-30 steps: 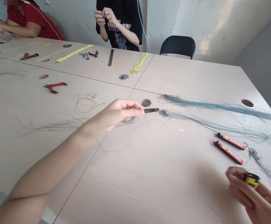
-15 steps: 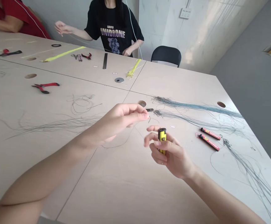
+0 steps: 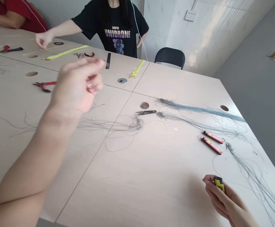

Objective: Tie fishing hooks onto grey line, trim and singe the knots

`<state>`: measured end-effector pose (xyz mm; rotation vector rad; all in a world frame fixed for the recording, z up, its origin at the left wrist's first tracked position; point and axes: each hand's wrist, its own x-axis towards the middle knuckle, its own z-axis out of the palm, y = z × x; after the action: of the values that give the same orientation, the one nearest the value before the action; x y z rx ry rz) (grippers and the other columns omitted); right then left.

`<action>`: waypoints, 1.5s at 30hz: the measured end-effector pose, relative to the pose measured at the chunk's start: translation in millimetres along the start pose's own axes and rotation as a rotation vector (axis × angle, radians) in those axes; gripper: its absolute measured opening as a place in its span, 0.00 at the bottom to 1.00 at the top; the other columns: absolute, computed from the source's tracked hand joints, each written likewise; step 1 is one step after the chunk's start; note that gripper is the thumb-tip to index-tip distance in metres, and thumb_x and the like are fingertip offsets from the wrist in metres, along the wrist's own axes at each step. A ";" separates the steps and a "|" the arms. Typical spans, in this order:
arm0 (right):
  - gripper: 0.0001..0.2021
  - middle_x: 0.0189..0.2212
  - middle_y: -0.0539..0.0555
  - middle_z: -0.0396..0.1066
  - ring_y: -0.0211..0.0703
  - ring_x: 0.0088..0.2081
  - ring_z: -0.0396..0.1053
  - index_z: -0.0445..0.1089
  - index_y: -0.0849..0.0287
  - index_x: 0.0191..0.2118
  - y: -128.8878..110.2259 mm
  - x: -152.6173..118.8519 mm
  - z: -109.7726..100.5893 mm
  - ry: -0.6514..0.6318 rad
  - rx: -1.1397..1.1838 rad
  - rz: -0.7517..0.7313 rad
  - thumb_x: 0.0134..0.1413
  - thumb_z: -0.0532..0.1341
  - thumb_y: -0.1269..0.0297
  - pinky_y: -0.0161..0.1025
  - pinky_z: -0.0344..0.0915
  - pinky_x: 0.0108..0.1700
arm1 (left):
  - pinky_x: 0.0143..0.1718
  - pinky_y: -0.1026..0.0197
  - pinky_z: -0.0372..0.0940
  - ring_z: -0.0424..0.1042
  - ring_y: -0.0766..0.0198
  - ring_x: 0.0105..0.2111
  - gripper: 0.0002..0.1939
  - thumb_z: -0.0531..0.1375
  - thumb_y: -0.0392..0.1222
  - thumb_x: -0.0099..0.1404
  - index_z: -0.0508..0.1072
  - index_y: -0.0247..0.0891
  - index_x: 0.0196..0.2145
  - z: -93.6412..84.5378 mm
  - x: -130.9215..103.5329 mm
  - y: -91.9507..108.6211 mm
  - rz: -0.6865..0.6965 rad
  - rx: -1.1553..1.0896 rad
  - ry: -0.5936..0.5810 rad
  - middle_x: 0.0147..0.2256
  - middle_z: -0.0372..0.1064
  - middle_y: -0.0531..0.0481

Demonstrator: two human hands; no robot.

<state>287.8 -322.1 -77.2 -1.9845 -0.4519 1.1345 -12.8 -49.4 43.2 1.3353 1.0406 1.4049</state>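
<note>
My right hand (image 3: 231, 201) grips a yellow-and-black lighter (image 3: 219, 182) above the desk (image 3: 137, 186); my left hand (image 3: 77, 83) is pinched closed, on what I cannot tell.

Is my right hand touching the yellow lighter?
Touching: the head view shows the lighter held in the right hand, its black-and-yellow end poking up between the thumb and fingers.

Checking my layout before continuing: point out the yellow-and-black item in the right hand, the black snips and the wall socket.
Yellow-and-black item (image 3: 219, 183): head view, yellow side.
Black snips (image 3: 149, 112): head view, black handle.
Wall socket (image 3: 190, 15): head view, faceplate centre.
</note>
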 end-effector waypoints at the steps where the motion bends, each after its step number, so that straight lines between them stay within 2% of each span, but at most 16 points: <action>1: 0.28 0.22 0.47 0.56 0.31 0.21 0.46 0.72 0.57 0.36 5.4 -0.7 -2.2 0.023 -0.050 -0.029 0.41 0.69 0.36 0.32 0.43 0.24 | 0.28 0.58 0.35 0.37 0.69 0.23 0.17 0.67 0.41 0.59 0.62 0.41 0.22 -3.6 2.7 4.1 0.005 -0.011 0.037 0.24 0.45 0.55; 3: 0.27 0.21 0.47 0.55 0.34 0.22 0.49 0.72 0.56 0.35 14.6 -2.3 -3.5 0.013 -0.160 -0.145 0.43 0.68 0.36 0.32 0.46 0.24 | 0.29 0.58 0.34 0.34 0.68 0.24 0.20 0.68 0.43 0.58 0.59 0.42 0.22 -8.1 6.3 8.4 -0.021 -0.033 0.041 0.23 0.38 0.55; 6: 0.21 0.21 0.48 0.58 0.36 0.23 0.52 0.71 0.56 0.32 18.7 -3.9 3.6 -0.111 -0.301 -0.365 0.51 0.64 0.40 0.34 0.50 0.25 | 0.27 0.58 0.34 0.33 0.69 0.23 0.17 0.66 0.41 0.60 0.59 0.41 0.23 0.8 2.2 -2.1 -0.127 -0.101 -0.082 0.23 0.36 0.56; 8: 0.18 0.23 0.49 0.63 0.37 0.24 0.55 0.70 0.56 0.31 12.0 -1.2 13.9 -0.230 -0.368 -0.463 0.57 0.62 0.45 0.35 0.53 0.26 | 0.26 0.59 0.36 0.36 0.71 0.22 0.16 0.65 0.41 0.58 0.59 0.40 0.23 18.9 -9.5 -21.1 -0.246 -0.124 -0.203 0.22 0.38 0.57; 11: 0.15 0.26 0.51 0.67 0.38 0.27 0.60 0.70 0.56 0.31 -10.9 14.1 33.6 -0.391 -0.396 -0.556 0.60 0.61 0.50 0.35 0.57 0.29 | 0.23 0.61 0.40 0.42 0.71 0.20 0.14 0.65 0.46 0.58 0.63 0.40 0.25 53.4 -38.0 -57.7 -0.452 -0.063 -0.508 0.20 0.43 0.59; 12: 0.15 0.26 0.51 0.68 0.39 0.28 0.61 0.70 0.57 0.31 -20.3 21.9 40.3 -0.397 -0.365 -0.578 0.60 0.61 0.50 0.35 0.58 0.30 | 0.23 0.61 0.41 0.44 0.71 0.20 0.13 0.65 0.48 0.58 0.66 0.39 0.27 63.5 -48.5 -69.0 -0.512 -0.046 -0.608 0.19 0.44 0.60; 15: 0.16 0.25 0.50 0.64 0.36 0.26 0.58 0.71 0.58 0.32 -48.0 47.9 59.8 -0.356 -0.189 -0.531 0.58 0.62 0.48 0.35 0.55 0.27 | 0.25 0.62 0.47 0.50 0.71 0.22 0.13 0.66 0.50 0.57 0.72 0.38 0.31 82.1 -74.2 -94.4 -0.575 0.019 -0.730 0.22 0.53 0.58; 17: 0.18 0.20 0.46 0.57 0.34 0.21 0.51 0.71 0.58 0.33 -63.1 64.3 72.1 -0.394 -0.072 -0.462 0.56 0.63 0.46 0.36 0.49 0.24 | 0.27 0.63 0.50 0.53 0.71 0.24 0.13 0.67 0.50 0.57 0.73 0.37 0.30 86.2 -82.7 -104.2 -0.569 0.030 -0.746 0.26 0.59 0.56; 20: 0.19 0.17 0.43 0.49 0.33 0.20 0.45 0.72 0.60 0.34 -79.4 85.4 88.3 -0.486 0.013 -0.481 0.55 0.62 0.45 0.36 0.44 0.23 | 0.27 0.63 0.50 0.54 0.70 0.25 0.13 0.65 0.51 0.59 0.74 0.38 0.31 89.8 -82.4 -113.0 -0.549 0.024 -0.676 0.30 0.65 0.55; 23: 0.19 0.18 0.43 0.50 0.32 0.20 0.44 0.71 0.60 0.33 -89.9 104.3 98.4 -0.533 0.013 -0.552 0.54 0.64 0.46 0.36 0.43 0.23 | 0.28 0.62 0.52 0.57 0.68 0.27 0.11 0.63 0.49 0.60 0.75 0.38 0.31 100.4 -73.0 -119.3 -0.517 0.007 -0.620 0.30 0.68 0.53; 27: 0.18 0.20 0.44 0.51 0.32 0.21 0.46 0.67 0.59 0.29 -97.7 126.8 99.1 -0.508 0.037 -0.617 0.53 0.65 0.47 0.36 0.45 0.24 | 0.32 0.62 0.57 0.63 0.66 0.30 0.09 0.62 0.47 0.62 0.74 0.38 0.31 121.9 -58.1 -129.1 -0.440 0.000 -0.575 0.32 0.70 0.52; 30: 0.17 0.20 0.44 0.52 0.33 0.22 0.48 0.67 0.59 0.29 -98.7 138.5 95.1 -0.464 0.050 -0.642 0.54 0.64 0.49 0.37 0.47 0.26 | 0.32 0.61 0.56 0.61 0.65 0.29 0.11 0.60 0.50 0.64 0.73 0.39 0.33 131.2 -51.6 -139.7 -0.349 0.075 -0.600 0.28 0.65 0.54; 34: 0.14 0.24 0.47 0.58 0.35 0.25 0.53 0.67 0.59 0.28 -96.8 145.6 92.8 -0.468 0.046 -0.666 0.56 0.64 0.54 0.37 0.52 0.30 | 0.28 0.61 0.52 0.54 0.66 0.25 0.13 0.58 0.53 0.67 0.70 0.40 0.35 127.0 -51.5 -153.1 -0.277 0.212 -0.694 0.24 0.52 0.57; 38: 0.13 0.28 0.50 0.63 0.38 0.30 0.59 0.68 0.59 0.28 -96.5 148.6 92.7 -0.503 -0.001 -0.714 0.58 0.62 0.56 0.38 0.57 0.34 | 0.30 0.61 0.56 0.57 0.65 0.27 0.13 0.56 0.52 0.69 0.67 0.41 0.33 117.5 -54.6 -157.4 -0.276 0.230 -0.757 0.26 0.56 0.56; 42: 0.13 0.27 0.49 0.63 0.37 0.29 0.59 0.68 0.59 0.29 -95.8 150.9 91.6 -0.545 -0.031 -0.720 0.59 0.62 0.56 0.37 0.57 0.33 | 0.29 0.63 0.57 0.59 0.66 0.27 0.10 0.56 0.51 0.70 0.67 0.42 0.37 115.0 -56.0 -156.4 -0.293 0.212 -0.723 0.26 0.58 0.56; 45: 0.14 0.27 0.50 0.65 0.37 0.29 0.60 0.69 0.59 0.30 -94.4 152.2 91.2 -0.579 -0.031 -0.715 0.59 0.63 0.54 0.37 0.57 0.32 | 0.27 0.63 0.56 0.58 0.67 0.25 0.11 0.56 0.51 0.70 0.69 0.42 0.39 115.8 -56.1 -156.8 -0.223 0.235 -0.744 0.25 0.59 0.57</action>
<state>299.8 -125.1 -115.3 -1.2891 -1.3541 1.1897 112.4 -68.7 -115.2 1.6655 0.8145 0.5396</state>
